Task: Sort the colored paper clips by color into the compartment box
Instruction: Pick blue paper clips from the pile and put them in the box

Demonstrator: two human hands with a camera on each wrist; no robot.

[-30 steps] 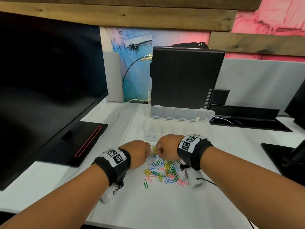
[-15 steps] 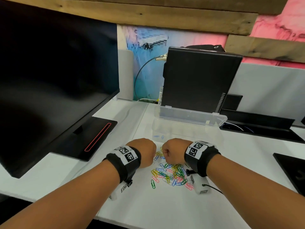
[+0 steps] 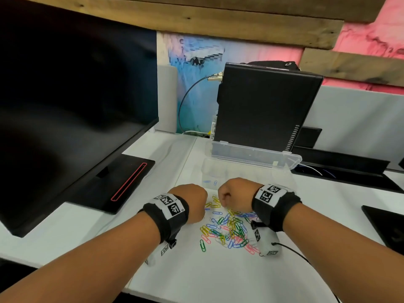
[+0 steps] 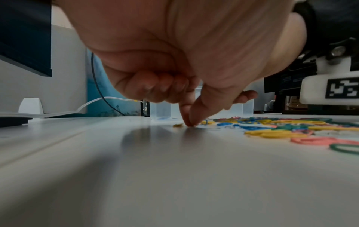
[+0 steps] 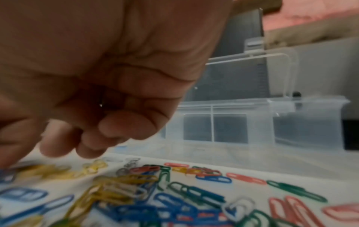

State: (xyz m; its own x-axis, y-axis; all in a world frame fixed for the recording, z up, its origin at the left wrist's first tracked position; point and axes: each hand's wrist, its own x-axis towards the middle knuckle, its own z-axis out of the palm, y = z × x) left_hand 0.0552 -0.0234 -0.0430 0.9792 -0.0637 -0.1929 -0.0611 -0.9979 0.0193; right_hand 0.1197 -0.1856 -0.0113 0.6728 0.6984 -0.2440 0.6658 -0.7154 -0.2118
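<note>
A pile of mixed blue, yellow, green, pink and white paper clips (image 3: 229,230) lies on the white table, in front of the clear compartment box (image 3: 262,169). The box lid (image 3: 251,153) stands open, and a couple of blue clips (image 3: 208,182) lie in its left compartment. My left hand (image 3: 197,209) is at the pile's left edge. Its thumb and index tips (image 4: 189,125) pinch together on the table, at a blue clip (image 3: 206,208). My right hand (image 3: 225,199) hovers curled over yellow clips (image 5: 48,170) at the pile's far side, and I see nothing in its fingers (image 5: 120,124).
A large dark monitor (image 3: 65,106) and its base (image 3: 122,186) fill the left. A black computer (image 3: 262,106) stands right behind the box, and a black cable tray (image 3: 338,167) runs to the right. Another black base (image 3: 387,226) sits at the right edge.
The view has shifted so the scene sits further right and lower. Both hands stay curled over the pile's far edge, barely moved relative to the clips.
</note>
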